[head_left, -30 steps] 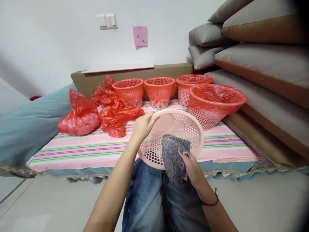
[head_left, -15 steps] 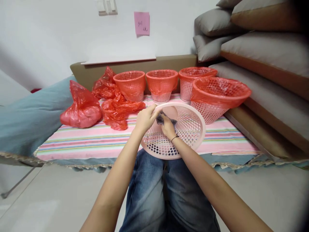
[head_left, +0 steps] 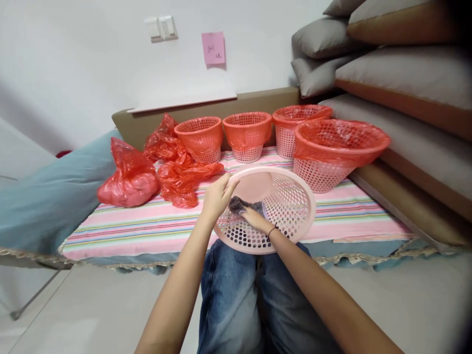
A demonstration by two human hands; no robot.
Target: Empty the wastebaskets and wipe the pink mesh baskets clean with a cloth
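Observation:
A pale pink plastic basket [head_left: 291,196] with round holes lies tilted at the bed edge over my knees, its mouth facing me. My left hand [head_left: 217,196] grips its left rim, thumb on the inner side. Inside the basket, my right hand [head_left: 253,217] is closed on a dark grey cloth [head_left: 239,203], pressed against the lower left wall. Part of the cloth sticks out beyond the fingers. A dark band circles my right wrist.
Behind stand several baskets lined with red bags, such as a near one [head_left: 320,172] at right. A filled red plastic bag [head_left: 127,182] and a crumpled red bag [head_left: 184,182] lie left on the striped sheet [head_left: 147,236]. Stacked cushions [head_left: 401,78] rise at right.
My right hand has moved the cloth down and left along the basket wall. My left hand stays on the rim. The whole view has tilted slightly upward.

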